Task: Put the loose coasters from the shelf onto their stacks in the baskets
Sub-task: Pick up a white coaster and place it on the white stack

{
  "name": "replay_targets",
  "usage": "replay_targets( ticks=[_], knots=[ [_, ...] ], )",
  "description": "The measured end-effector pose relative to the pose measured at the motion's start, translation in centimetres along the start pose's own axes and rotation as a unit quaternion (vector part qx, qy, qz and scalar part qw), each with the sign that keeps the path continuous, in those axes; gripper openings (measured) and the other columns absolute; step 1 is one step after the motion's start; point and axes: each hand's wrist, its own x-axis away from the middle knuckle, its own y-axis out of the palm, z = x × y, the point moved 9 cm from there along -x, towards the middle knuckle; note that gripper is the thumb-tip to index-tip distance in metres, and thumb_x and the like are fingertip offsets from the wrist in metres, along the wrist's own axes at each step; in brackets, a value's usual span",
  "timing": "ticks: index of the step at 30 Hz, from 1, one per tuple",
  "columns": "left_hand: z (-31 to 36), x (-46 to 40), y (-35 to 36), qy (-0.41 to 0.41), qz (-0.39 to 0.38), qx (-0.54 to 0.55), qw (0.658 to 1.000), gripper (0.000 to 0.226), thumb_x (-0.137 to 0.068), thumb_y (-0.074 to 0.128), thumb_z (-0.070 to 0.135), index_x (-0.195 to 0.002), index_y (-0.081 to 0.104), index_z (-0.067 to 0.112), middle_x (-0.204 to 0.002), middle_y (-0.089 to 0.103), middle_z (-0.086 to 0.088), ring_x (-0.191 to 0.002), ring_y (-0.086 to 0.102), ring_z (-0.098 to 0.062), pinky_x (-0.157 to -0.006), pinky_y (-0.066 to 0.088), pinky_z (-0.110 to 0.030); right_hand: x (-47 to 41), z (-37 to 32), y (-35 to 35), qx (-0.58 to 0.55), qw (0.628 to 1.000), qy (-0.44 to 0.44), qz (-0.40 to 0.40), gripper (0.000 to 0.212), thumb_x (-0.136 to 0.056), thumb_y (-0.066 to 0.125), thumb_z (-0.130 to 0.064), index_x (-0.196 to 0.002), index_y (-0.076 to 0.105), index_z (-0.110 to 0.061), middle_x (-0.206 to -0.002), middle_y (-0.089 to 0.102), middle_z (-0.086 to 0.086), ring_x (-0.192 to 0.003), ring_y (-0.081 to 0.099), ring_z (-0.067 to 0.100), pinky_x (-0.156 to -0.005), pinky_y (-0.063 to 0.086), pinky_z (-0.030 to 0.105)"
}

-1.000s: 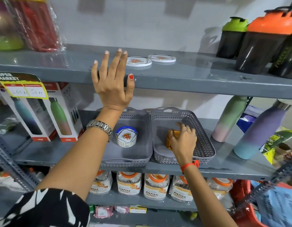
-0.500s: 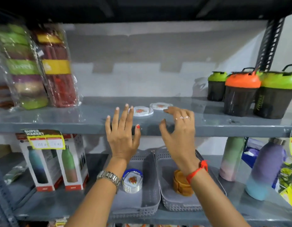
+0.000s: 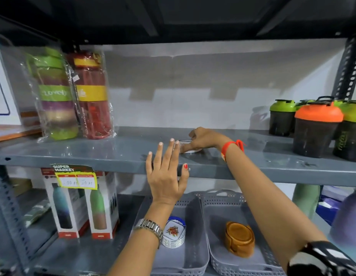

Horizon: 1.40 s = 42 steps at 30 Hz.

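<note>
Left grey basket [image 3: 191, 255], lower centre of frame: one stack of white floral coasters [image 3: 173, 232], lying flat. Right grey basket [image 3: 219, 253], touching it: one upright bundle of brown coasters [image 3: 240, 241], tilted. Loose white coaster [image 3: 190, 149], mid-frame on the grey shelf [image 3: 113, 156]: lies flat; right hand [image 3: 205, 139] fingertips press on it. Left hand [image 3: 166, 176]: fingers spread, holding nothing, at the shelf's front edge.
</note>
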Motion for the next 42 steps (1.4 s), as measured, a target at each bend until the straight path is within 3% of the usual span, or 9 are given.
replay_targets(
  ticks=[3,7,10,14,21,28,33,38,42],
  knots=[
    [0.0,0.0,-0.1,0.002,0.009,-0.001,1.0,0.055,-0.1,0.021,0.043,-0.135,0.049,0.011,-0.14,0.05,-0.006,-0.131,0.041,-0.026,-0.113,0.02,-0.043,0.3,0.1,-0.8,-0.009,0.999,-0.006,0.052,0.094,-0.059,0.08,-0.057,-0.127,0.053,0.002,-0.132,0.058,0.019,-0.12,0.055,0.033,-0.106,0.042,0.048],
    [0.0,0.0,-0.1,0.004,0.014,-0.007,1.0,0.054,-0.1,0.02,0.043,-0.136,0.047,0.013,-0.139,0.051,-0.005,-0.13,0.041,-0.025,-0.113,0.02,-0.042,3.2,0.3,-3.3,0.019,0.98,-0.022,0.199,0.084,-0.056,0.082,-0.055,-0.117,0.058,-0.002,-0.121,0.064,0.01,-0.115,0.056,0.031,-0.101,0.043,0.048],
    [-0.1,0.0,-0.1,0.001,0.014,-0.011,1.0,0.054,-0.099,0.021,0.043,-0.137,0.046,0.013,-0.138,0.052,-0.004,-0.13,0.042,-0.025,-0.113,0.02,-0.041,6.9,0.3,-4.9,0.06,0.938,-0.034,0.339,0.085,-0.057,0.08,-0.056,-0.124,0.054,-0.01,-0.126,0.06,0.007,-0.121,0.05,0.032,-0.104,0.037,0.05],
    [-0.1,0.0,-0.2,-0.002,0.011,-0.012,1.0,0.054,-0.1,0.021,0.042,-0.137,0.046,0.013,-0.139,0.052,-0.004,-0.13,0.042,-0.025,-0.113,0.019,-0.041,11.1,0.3,-5.2,0.009,0.902,-0.073,0.424,0.105,-0.059,0.081,-0.054,-0.142,0.037,-0.008,-0.145,0.045,0.008,-0.129,0.038,0.032,-0.111,0.028,0.052],
    [0.0,0.1,-0.3,-0.004,0.017,0.01,1.0,0.049,-0.095,0.034,0.036,-0.135,0.049,0.012,-0.139,0.051,-0.003,-0.13,0.043,-0.026,-0.108,0.026,-0.046,19.8,-1.1,-4.1,-0.097,0.808,-0.208,0.543,0.101,-0.063,0.069,-0.056,-0.138,0.04,0.005,-0.137,0.051,0.018,-0.123,0.035,0.021,-0.101,0.04,0.063],
    [0.0,0.0,-0.3,-0.009,0.004,0.024,1.0,0.053,-0.102,0.019,0.044,-0.13,0.05,0.011,-0.134,0.055,-0.008,-0.13,0.041,-0.026,-0.115,0.016,-0.039,23.9,-1.5,-3.7,-0.104,0.774,-0.256,0.57,0.103,-0.063,0.081,-0.047,-0.14,0.033,0.003,-0.134,0.053,0.015,-0.122,0.043,0.025,-0.099,0.041,0.059],
    [0.1,0.2,-0.2,-0.003,0.001,0.018,1.0,0.05,-0.093,0.034,0.038,-0.136,0.045,0.013,-0.138,0.052,-0.006,-0.131,0.04,-0.025,-0.116,0.012,-0.039,24.6,-0.8,-3.1,-0.108,0.773,-0.25,0.573,0.099,-0.064,0.077,-0.049,-0.139,0.036,0.001,-0.134,0.053,0.011,-0.122,0.042,0.022,-0.098,0.043,0.057],
    [0.4,-0.1,-0.5,-0.002,0.004,0.008,1.0,0.052,-0.097,0.028,0.039,-0.136,0.049,0.011,-0.137,0.053,-0.006,-0.13,0.041,-0.025,-0.113,0.016,-0.041,23.8,2.6,1.7,-0.149,0.808,-0.2,0.534,0.092,-0.064,0.073,-0.055,-0.136,0.044,-0.007,-0.134,0.052,0.004,-0.12,0.042,0.015,-0.099,0.045,0.049],
    [0.4,0.2,-0.6,0.012,0.013,0.009,1.0,0.048,-0.095,0.036,0.033,-0.133,0.053,0.01,-0.136,0.054,-0.004,-0.129,0.044,-0.025,-0.111,0.021,-0.046,20.6,5.6,9.5,-0.139,0.889,-0.107,0.423,0.092,-0.06,0.072,-0.063,-0.135,0.049,-0.014,-0.136,0.054,0.005,-0.117,0.042,0.018,-0.099,0.046,0.042]
  ],
)
